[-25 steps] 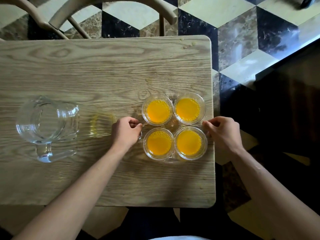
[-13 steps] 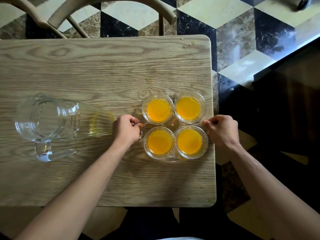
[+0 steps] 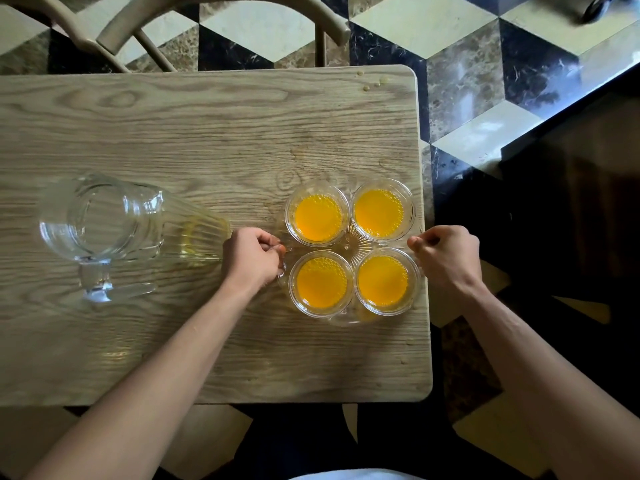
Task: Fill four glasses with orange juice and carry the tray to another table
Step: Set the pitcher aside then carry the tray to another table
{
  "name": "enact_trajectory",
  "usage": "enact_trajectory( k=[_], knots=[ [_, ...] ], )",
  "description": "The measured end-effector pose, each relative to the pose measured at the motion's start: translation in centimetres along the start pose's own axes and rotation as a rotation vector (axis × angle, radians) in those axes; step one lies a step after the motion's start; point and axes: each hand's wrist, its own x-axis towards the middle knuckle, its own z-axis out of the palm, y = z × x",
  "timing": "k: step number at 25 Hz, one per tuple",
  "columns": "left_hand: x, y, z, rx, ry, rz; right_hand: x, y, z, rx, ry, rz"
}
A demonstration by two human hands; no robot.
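Several clear glasses [image 3: 318, 216] full of orange juice stand in a square on a clear glass tray [image 3: 350, 241] near the right edge of the wooden table [image 3: 194, 133]. My left hand [image 3: 252, 256] is closed on the tray's left rim. On the opposite side my right hand [image 3: 448, 254] grips the right rim. The tray's base is mostly hidden under the glasses, and I cannot tell whether it rests on the table or is just off it.
An empty clear glass jug [image 3: 107, 226] stands on the left of the table, its handle toward me. A wooden chair [image 3: 207, 19] is behind the far edge. Patterned floor tiles [image 3: 467, 81] and a dark surface [image 3: 571, 220] lie to the right.
Both hands have stayed closed on the tray's rims. The tray and glasses have hardly shifted on the table.
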Motion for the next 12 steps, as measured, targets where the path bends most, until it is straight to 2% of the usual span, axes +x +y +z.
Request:
enact_trajectory(
  k=[12],
  knots=[
    [-3.8, -2.0, -1.7, -0.008, -0.074, 0.075, -5.6, 1.1, -0.6, 0.007, 0.047, -0.018]
  ],
)
